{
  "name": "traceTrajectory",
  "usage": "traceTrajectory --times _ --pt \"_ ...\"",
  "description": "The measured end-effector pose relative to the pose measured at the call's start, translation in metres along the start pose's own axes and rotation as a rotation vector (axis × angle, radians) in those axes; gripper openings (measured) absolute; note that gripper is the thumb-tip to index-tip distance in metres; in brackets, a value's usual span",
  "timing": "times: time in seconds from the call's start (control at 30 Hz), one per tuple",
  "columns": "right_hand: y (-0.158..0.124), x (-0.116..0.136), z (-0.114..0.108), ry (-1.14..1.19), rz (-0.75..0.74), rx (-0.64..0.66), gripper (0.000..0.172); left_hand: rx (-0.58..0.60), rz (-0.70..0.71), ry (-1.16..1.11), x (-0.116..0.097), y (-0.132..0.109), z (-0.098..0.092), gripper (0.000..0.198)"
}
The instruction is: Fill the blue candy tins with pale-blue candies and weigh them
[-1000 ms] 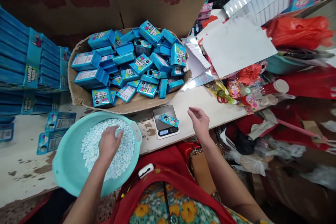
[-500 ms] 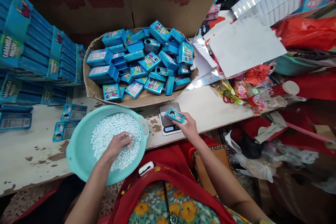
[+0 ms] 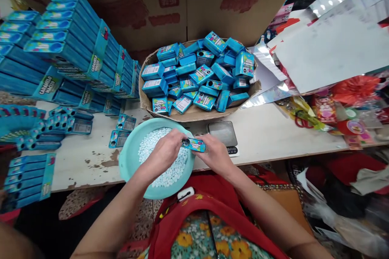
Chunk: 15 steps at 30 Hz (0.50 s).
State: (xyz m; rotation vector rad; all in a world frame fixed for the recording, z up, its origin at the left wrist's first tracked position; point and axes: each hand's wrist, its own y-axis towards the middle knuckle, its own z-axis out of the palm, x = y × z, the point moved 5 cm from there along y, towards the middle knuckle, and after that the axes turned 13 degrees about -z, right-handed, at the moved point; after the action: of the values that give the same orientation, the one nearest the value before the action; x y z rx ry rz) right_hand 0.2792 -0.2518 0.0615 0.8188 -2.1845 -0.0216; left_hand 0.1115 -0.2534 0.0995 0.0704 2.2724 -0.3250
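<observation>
My right hand grips a small blue candy box over the right rim of the bowl, its dark round opening towards the left. My left hand has its fingers pinched together at that open end; whatever they hold is hidden. Below them, a turquoise bowl holds a heap of small pale candies. Just behind my right hand lies a digital scale, its plate bare and its display partly covered.
A cut-down carton full of blue boxes stands behind the bowl. Banded stacks of blue boxes rise at left. Two boxes lie beside the bowl. Another person's arm shows at lower left. Papers and packets clutter the right.
My right hand has brought the candy box left, off the scale to the bowl's rim. My left hand has risen from the candies to the box's opening. The view has swung left.
</observation>
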Motion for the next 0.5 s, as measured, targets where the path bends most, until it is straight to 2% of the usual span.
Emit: traceTrajectory --times 0.13,0.27,0.4,0.5 --pt "0.010 0.004 0.017 -0.064 -0.007 0.041 0.035 -0.022 0.032 0.143 0.004 -0.004 -0.001 0.024" --pt "0.019 0.007 0.024 -0.092 -0.010 0.064 0.035 -0.019 0.090 0.117 0.010 -0.012 -0.006 0.029" --pt "0.025 0.012 0.030 -0.068 -0.007 0.096 0.035 -0.102 0.111 0.087 0.016 -0.022 -0.016 0.032" --pt "0.031 0.023 0.037 -0.023 -0.059 0.097 0.034 -0.150 0.085 0.164 0.024 -0.028 -0.014 0.043"
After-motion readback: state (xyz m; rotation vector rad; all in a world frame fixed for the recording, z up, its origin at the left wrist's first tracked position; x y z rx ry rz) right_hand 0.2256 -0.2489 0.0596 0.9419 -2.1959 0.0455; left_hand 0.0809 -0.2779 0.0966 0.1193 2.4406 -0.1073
